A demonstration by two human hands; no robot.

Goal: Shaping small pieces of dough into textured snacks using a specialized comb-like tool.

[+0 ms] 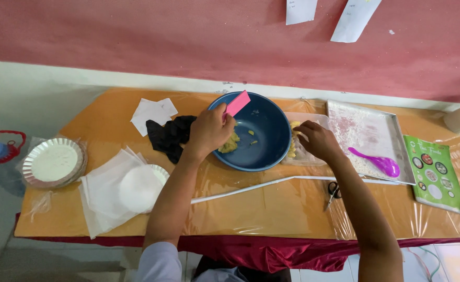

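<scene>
Left hand (209, 130) grips pink scraper (237, 103) over blue bowl (264, 130), right hand (316, 140) pinches yellow dough (294, 141) beside it; best keep scraper flat against bowl wall.

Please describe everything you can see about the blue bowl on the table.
The blue bowl is round, deep and smooth; it looks like plastic. It stands upright on the orange table, near the far edge. Inside lie a lump and small bits of yellow dough. The left hand reaches over its left rim, holding a pink scraper. A clear tray appears to touch its right side.
</scene>
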